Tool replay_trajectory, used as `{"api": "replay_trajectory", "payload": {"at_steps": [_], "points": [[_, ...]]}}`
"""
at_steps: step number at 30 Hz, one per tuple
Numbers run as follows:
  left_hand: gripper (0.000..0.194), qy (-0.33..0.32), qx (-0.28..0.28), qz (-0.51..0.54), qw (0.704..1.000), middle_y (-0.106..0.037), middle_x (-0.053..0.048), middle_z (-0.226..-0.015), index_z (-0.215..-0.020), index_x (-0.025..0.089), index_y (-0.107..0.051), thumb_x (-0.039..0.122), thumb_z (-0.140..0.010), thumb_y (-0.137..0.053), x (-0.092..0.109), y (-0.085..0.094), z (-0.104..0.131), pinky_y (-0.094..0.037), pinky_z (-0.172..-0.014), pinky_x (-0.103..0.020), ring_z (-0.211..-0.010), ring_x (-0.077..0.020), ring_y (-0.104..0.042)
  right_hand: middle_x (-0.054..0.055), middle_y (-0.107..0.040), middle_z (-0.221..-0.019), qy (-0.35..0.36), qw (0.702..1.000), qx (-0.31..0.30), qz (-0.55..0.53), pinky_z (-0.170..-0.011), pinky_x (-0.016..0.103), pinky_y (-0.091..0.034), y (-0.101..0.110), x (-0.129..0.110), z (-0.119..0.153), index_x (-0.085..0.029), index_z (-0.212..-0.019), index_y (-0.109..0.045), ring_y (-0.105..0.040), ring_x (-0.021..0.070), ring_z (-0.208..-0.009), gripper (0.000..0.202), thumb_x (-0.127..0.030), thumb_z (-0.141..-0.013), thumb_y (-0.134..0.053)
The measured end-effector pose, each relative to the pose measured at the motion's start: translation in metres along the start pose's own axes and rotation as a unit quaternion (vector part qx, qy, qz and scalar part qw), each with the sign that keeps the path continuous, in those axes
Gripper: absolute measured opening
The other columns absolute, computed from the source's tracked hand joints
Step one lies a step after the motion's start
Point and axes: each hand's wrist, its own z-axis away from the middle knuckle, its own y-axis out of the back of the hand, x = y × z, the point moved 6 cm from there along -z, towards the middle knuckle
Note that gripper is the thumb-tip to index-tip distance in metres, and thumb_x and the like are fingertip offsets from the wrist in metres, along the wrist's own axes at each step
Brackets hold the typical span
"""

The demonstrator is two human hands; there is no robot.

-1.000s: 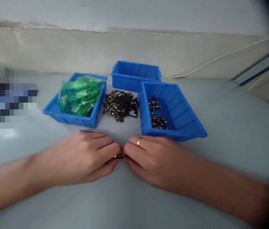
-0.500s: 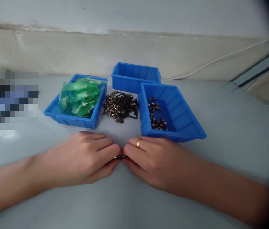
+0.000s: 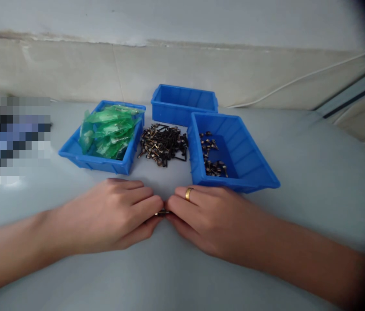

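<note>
My left hand (image 3: 127, 216) and my right hand (image 3: 206, 218) meet just above the grey table, fingers pinched. Between their fingertips is a small dark, brass-tinted screw (image 3: 162, 212), its ends mostly covered by the fingers. A gold ring (image 3: 188, 194) sits on a finger of my right hand. Just beyond the hands lies a loose pile of dark and brass-coloured screws (image 3: 163, 144). To its right, a blue bin (image 3: 250, 151) has several small metal pieces (image 3: 215, 167) on its floor, and my right hand is close to its near edge.
Another blue bin (image 3: 95, 164) on the left holds green plastic bags (image 3: 113, 127). A third blue bin (image 3: 182, 112) stands at the back near the wall (image 3: 72, 71). A white cable (image 3: 286, 88) runs along the wall at right. Something pixelated (image 3: 11, 140) lies far left on the table.
</note>
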Motion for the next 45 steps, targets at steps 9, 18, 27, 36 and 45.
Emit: {"api": "replay_trajectory", "payload": {"at_steps": [9, 18, 27, 36, 45], "points": [[0.034, -0.002, 0.0, -0.002, 1.0, -0.052, -0.001, -0.063, -0.072, 0.015, -0.055, 0.02, -0.099, -0.036, 0.0003, 0.0016, 0.0005, -0.034, -0.052, -0.029, -0.057, -0.0151, -0.048, 0.003, -0.058, -0.078, 0.0, 1.0, 0.0, 0.006, -0.053, 0.029, -0.035, -0.0001, 0.0002, 0.0003, -0.017, -0.085, -0.052, -0.055, 0.0179, -0.066, 0.009, -0.011, -0.09, -0.049], [0.033, -0.002, 0.003, -0.006, 1.0, -0.053, 0.0, -0.063, -0.072, 0.016, -0.055, 0.021, -0.099, -0.035, 0.0011, 0.0018, 0.0004, -0.034, -0.052, -0.028, -0.057, -0.0148, -0.048, 0.003, -0.058, -0.077, -0.001, 1.0, -0.002, 0.002, -0.054, 0.029, -0.036, 0.0001, -0.0005, -0.0001, -0.017, -0.085, -0.053, -0.056, 0.0179, -0.067, 0.009, -0.011, -0.091, -0.048], [0.031, -0.005, 0.002, -0.002, 1.0, -0.052, 0.0, -0.063, -0.071, 0.016, -0.054, 0.019, -0.097, -0.038, 0.0003, -0.0001, 0.0003, -0.033, -0.052, -0.029, -0.057, -0.0152, -0.048, 0.003, -0.058, -0.078, -0.002, 1.0, -0.01, -0.004, -0.055, 0.03, -0.037, 0.0001, -0.0002, -0.0003, -0.017, -0.084, -0.053, -0.056, 0.0183, -0.068, 0.009, -0.012, -0.091, -0.048], [0.033, -0.003, 0.003, -0.01, 1.0, -0.053, -0.001, -0.063, -0.071, 0.016, -0.054, 0.02, -0.098, -0.036, 0.0006, 0.0006, -0.0001, -0.035, -0.051, -0.028, -0.057, -0.0148, -0.049, 0.004, -0.059, -0.077, 0.0, 1.0, 0.002, -0.001, -0.055, 0.03, -0.039, 0.0013, -0.0007, -0.0015, -0.016, -0.084, -0.054, -0.057, 0.0187, -0.067, 0.01, -0.013, -0.091, -0.049], [0.03, -0.002, 0.0, 0.005, 1.0, -0.052, -0.001, -0.064, -0.072, 0.015, -0.054, 0.019, -0.097, -0.038, -0.0012, -0.0014, 0.0017, -0.034, -0.053, -0.029, -0.058, -0.0156, -0.048, 0.003, -0.059, -0.077, 0.0, 1.0, 0.005, 0.0, -0.053, 0.031, -0.038, 0.0021, -0.0003, -0.0015, -0.017, -0.084, -0.054, -0.057, 0.019, -0.066, 0.009, -0.015, -0.092, -0.049]]}}
